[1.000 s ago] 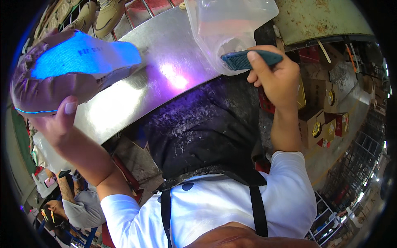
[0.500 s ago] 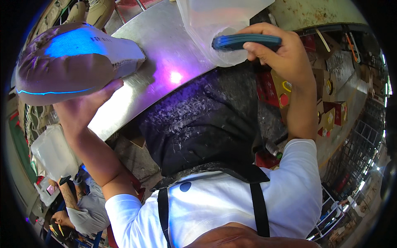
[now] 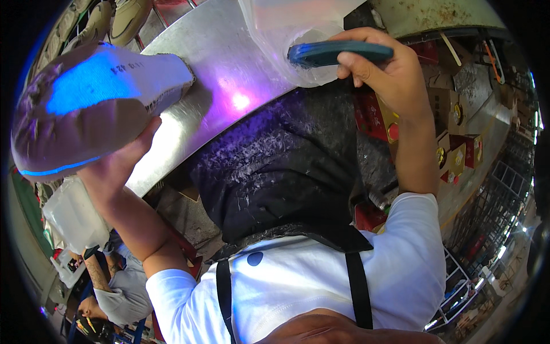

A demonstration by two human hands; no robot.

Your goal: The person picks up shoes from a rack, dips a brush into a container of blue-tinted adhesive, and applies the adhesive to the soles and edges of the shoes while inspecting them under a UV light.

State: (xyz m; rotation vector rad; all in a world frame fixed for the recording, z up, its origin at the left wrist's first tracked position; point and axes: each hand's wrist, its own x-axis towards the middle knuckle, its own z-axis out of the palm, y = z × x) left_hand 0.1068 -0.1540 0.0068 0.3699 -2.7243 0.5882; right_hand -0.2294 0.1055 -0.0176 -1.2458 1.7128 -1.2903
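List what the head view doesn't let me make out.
Head view:
Left hand: most fingers hidden behind the brown shoe upper.
Blue-green tool in the right hand: underside turned away.
Translucent container: top cut off by the picture's upper edge.
Beige shoes: cut off there too.

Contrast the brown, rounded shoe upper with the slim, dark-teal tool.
The brown, rounded shoe upper looks bulkier; the slim, dark-teal tool is narrower. The upper shows a glowing blue patch; the tool is mostly dark. The upper is in the left hand, the tool in the right hand. Both are held.
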